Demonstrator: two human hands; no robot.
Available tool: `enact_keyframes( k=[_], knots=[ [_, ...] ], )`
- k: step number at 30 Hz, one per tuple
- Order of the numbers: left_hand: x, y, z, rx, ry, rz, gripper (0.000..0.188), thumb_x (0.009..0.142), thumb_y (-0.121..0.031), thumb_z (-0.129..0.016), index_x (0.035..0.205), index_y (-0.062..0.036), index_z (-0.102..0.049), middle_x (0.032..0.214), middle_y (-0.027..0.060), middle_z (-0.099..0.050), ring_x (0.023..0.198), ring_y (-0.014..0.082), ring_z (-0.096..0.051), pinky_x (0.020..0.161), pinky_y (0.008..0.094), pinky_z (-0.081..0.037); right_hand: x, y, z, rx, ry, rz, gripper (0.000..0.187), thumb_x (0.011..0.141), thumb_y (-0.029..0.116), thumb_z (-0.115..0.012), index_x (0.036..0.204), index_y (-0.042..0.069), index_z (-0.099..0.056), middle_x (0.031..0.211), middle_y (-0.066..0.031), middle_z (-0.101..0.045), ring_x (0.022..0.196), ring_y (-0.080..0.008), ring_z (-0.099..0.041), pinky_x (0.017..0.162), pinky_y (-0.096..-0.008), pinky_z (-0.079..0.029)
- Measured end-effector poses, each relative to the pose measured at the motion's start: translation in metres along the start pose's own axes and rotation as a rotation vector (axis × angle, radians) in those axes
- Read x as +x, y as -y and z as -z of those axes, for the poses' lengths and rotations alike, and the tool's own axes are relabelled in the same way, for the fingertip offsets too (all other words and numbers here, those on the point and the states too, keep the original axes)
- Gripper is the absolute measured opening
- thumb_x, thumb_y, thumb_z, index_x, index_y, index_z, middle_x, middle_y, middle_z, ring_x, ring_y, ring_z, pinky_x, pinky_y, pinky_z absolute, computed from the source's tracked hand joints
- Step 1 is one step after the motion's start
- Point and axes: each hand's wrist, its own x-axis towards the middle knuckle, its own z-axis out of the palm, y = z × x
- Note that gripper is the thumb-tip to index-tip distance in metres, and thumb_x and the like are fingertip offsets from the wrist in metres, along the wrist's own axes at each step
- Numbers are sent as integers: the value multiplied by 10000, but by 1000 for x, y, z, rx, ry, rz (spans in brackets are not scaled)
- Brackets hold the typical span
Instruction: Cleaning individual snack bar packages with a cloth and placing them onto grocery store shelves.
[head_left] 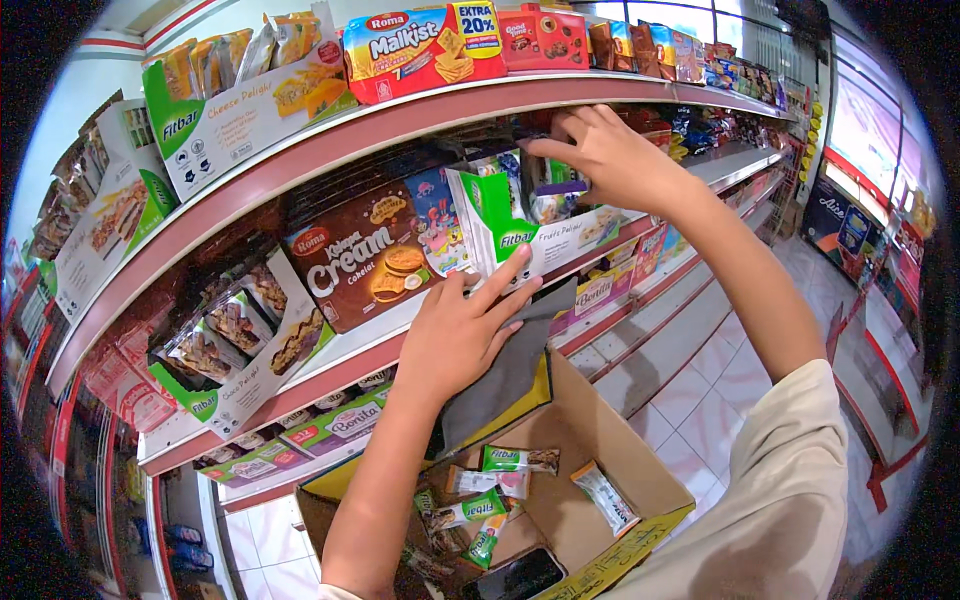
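Observation:
A white and green snack-bar display box (580, 238) stands tilted on the middle shelf, with several wrapped bars (560, 200) inside. My left hand (455, 335) lies against its lower front edge, fingers stretched and spread. Above the box's open top reaches my right hand (615, 160), its thumb and bent fingers apart under the upper shelf's edge; nothing shows clearly between them. Below my arms is an open cardboard carton (590, 410) with a raised dark flap (510, 350). Several wrapped snack bars (520, 458) and a dark phone-like slab (515, 578) lie in it.
Left of the display box stand a blue pack (430, 215), a brown biscuit box (355, 255) and another bar display box (250, 345). Overhead, the upper shelf (420, 105) carries a yellow and red cracker pack (425, 50). Tiled floor (690, 460) shows at right.

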Motion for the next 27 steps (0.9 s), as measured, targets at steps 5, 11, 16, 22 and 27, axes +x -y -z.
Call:
enact_keyframes(
  k=[5, 11, 16, 22, 27],
  knots=[
    [0, 0, 0, -12, -9, 3, 443, 805, -252, -576, 1241, -238, -498, 1410, -94, -311, 884, 250, -497, 795, 335, -467, -6, -1, -7, 21, -44, 42, 578, 546, 30, -708, 1093, 174, -585, 1065, -99, -493, 1051, -274, -454, 943, -408, -362],
    [1, -1, 0, -11, -3, -3, 447, 801, -250, -582, 1240, -240, -499, 1406, -93, -320, 870, 247, -499, 780, 334, -474, -5, -10, -4, -90, -262, 214, 318, 682, 61, -615, 987, 151, -618, 1138, -53, -500, 1087, -245, -464, 926, -368, -393],
    [-1, 1, 0, -2, -2, 1, 449, 800, -248, -583, 1241, -240, -498, 1406, -95, -320, 874, 246, -497, 776, 333, -475, -30, -23, 3, -343, -536, 225, 239, 724, 97, -599, 959, 56, -601, 1186, -14, -513, 1073, -219, -483, 911, -343, -404],
    [2, -2, -1, 6, -9, -8, 444, 803, -247, -581, 1239, -238, -498, 1406, -92, -320, 882, 251, -497, 787, 339, -471, -64, -36, -6, -192, -573, 15, 286, 696, 14, -642, 973, 27, -574, 1027, -92, -571, 950, -257, -554, 819, -351, -445],
    [0, -1, -1, -2, 10, 11, 441, 806, -247, -579, 1239, -245, -497, 1406, -87, -322, 891, 254, -498, 796, 345, -470, -58, -7, -10, 446, -758, -491, 465, 717, 82, -718, 1098, 27, -457, 991, -114, -575, 928, -237, -581, 835, -322, -448]
  ],
)
